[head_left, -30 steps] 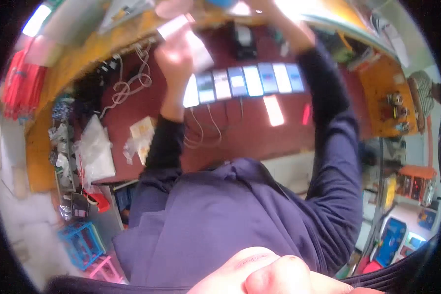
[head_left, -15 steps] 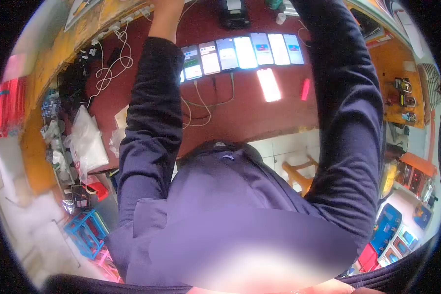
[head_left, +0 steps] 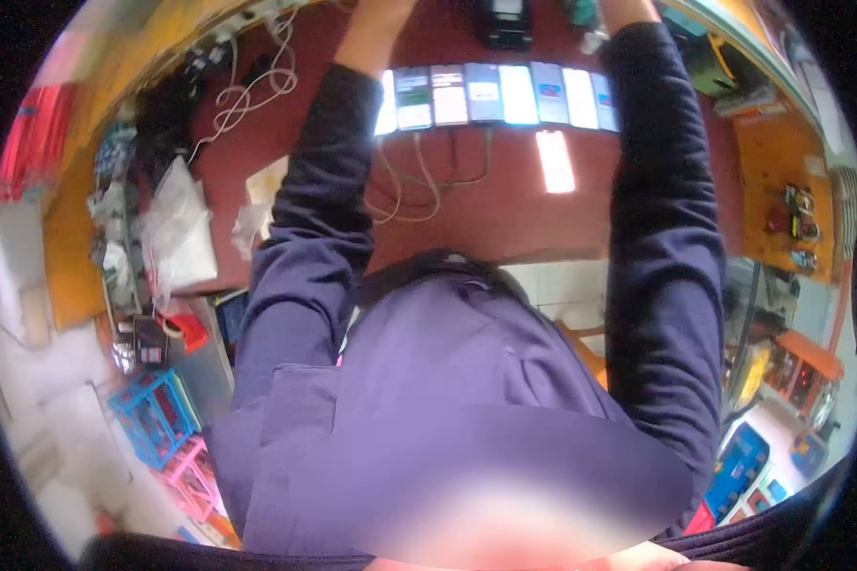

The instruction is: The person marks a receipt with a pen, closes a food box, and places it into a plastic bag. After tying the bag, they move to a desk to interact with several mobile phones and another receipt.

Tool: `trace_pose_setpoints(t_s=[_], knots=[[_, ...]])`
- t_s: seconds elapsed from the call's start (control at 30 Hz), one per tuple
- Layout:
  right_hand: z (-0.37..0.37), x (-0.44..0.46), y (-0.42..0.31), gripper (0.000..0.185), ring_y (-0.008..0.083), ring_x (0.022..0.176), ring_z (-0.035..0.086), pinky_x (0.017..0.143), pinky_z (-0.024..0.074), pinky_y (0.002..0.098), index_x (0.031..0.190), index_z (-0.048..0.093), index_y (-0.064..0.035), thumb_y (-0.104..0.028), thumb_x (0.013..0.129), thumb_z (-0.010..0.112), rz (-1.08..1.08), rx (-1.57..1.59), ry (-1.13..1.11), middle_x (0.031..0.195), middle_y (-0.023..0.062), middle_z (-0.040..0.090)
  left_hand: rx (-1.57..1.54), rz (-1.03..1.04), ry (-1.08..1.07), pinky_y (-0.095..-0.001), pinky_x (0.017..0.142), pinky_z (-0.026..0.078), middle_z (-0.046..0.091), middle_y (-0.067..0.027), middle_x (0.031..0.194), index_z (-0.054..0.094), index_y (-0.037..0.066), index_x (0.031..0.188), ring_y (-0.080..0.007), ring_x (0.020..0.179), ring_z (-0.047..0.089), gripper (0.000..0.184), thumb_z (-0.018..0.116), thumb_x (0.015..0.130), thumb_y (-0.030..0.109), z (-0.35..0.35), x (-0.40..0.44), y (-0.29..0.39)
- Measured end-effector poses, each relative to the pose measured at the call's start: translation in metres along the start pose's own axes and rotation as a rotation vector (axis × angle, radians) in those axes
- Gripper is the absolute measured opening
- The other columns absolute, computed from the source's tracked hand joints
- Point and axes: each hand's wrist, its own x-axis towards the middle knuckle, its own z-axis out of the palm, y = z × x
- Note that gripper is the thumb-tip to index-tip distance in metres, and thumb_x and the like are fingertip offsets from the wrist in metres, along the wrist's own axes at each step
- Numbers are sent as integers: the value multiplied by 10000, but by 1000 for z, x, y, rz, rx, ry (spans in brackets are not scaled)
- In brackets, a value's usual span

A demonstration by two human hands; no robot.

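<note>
My left hand (head_left: 381, 21) reaches over the dark red tabletop (head_left: 505, 219) at the top edge; its fingers are cut off by the frame. My right hand (head_left: 627, 11) shows only in part at the top right, close to a green object (head_left: 581, 11), with its fingers also out of view. Between my forearms lies a row of several lit smartphones (head_left: 484, 93), side by side with their screens up. The right sleeve overlaps the row's right end. Below the row is a bright white rectangle (head_left: 555, 162); I cannot tell whether it is a screen or glare.
A black boxy device (head_left: 503, 24) stands behind the phones. Thin cables (head_left: 433, 186) run below them, and a white cord (head_left: 229, 109) curls at the left. A clear plastic bag (head_left: 179, 233) lies at the left edge. Padlock-like items (head_left: 800, 214) sit on the wooden ledge at the right.
The view has shifted, so the phones appear farther right. My right hand has come partly into view at the top. The small pink item by the right forearm is no longer visible.
</note>
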Motion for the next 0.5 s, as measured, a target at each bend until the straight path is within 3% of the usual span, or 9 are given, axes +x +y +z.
trace_pose_setpoints(t_s=[0.1, 0.13, 0.17, 0.2, 0.27, 0.37, 0.4, 0.47, 0.5], knots=[[30, -8, -16, 320, 223, 1033, 587, 900, 487, 312, 1262, 474, 24, -112, 973, 450, 107, 151, 83, 1168, 170, 573, -254, -463, -100, -295, 653, 463, 644, -46, 753, 665, 0, 1102, -109, 696, 572, 258, 543, 912, 127, -66, -32, 29], [35, -6, -12, 320, 216, 1045, 581, 924, 475, 316, 1267, 473, 19, -120, 981, 433, 114, 222, 79, 1170, 158, 574, -582, -726, -151, -291, 635, 454, 601, -23, 711, 658, 13, 1111, -109, 671, 553, 254, 533, 913, 112, -86, -40, 46], [35, -5, -11, 321, 209, 1056, 576, 949, 463, 319, 1272, 472, 14, -127, 989, 416, 116, 280, 81, 1172, 146, 574, -423, -745, -204, -319, 608, 472, 602, -42, 703, 670, 41, 1057, -143, 610, 569, 205, 585, 882, 106, -101, -46, 53], [28, 0, 1, 335, 186, 1075, 560, 982, 433, 317, 1280, 470, 8, -159, 1006, 375, 85, 219, 202, 1188, 122, 570, -433, -621, -188, -256, 701, 500, 705, -70, 934, 669, 11, 1120, -155, 724, 637, 343, 551, 799, 23, -111, -60, 34], [20, -1, 13, 348, 182, 1124, 532, 987, 425, 310, 1291, 462, 10, -168, 1007, 368, 89, 17, 161, 1219, 132, 559, -535, -737, -260, -230, 727, 494, 691, -63, 977, 643, 5, 1166, -134, 770, 628, 395, 512, 794, -9, -111, -70, 35], [63, -19, -17, 390, 166, 1223, 466, 1065, 341, 299, 1360, 397, -12, -170, 1005, 374, 179, 22, 122, 1352, 140, 484, -474, -536, -123, -308, 734, 525, 701, -133, 933, 652, -72, 1045, -177, 826, 663, 374, 630, 698, 65, -113, -81, 0], [55, -24, -32, 313, 110, 890, 474, 778, 349, 253, 1170, 561, -42, -237, 926, 530, 251, -262, 219, 1025, 50, 539, -446, -527, -424, -275, 832, 511, 665, -117, 1117, 592, -49, 1203, -165, 942, 637, 497, 604, 708, 1, -152, -55, 30], [56, -32, -33, 284, 36, 527, 420, 474, 293, 202, 971, 734, -99, -339, 822, 709, 321, -710, 464, 649, -59, 545, -730, -714, -480, -257, 901, 489, 605, -94, 1247, 546, -7, 1291, -152, 1034, 595, 559, 601, 738, -62, -193, -54, 50], [72, -39, -20, 300, 18, 498, 358, 457, 229, 196, 963, 741, -125, -374, 796, 731, 313, -869, 610, 600, -77, 495, -856, -841, -506, -260, 902, 495, 590, -83, 1272, 541, 42, 1318, -141, 1061, 586, 569, 610, 768, -89, -213, -62, 56]])
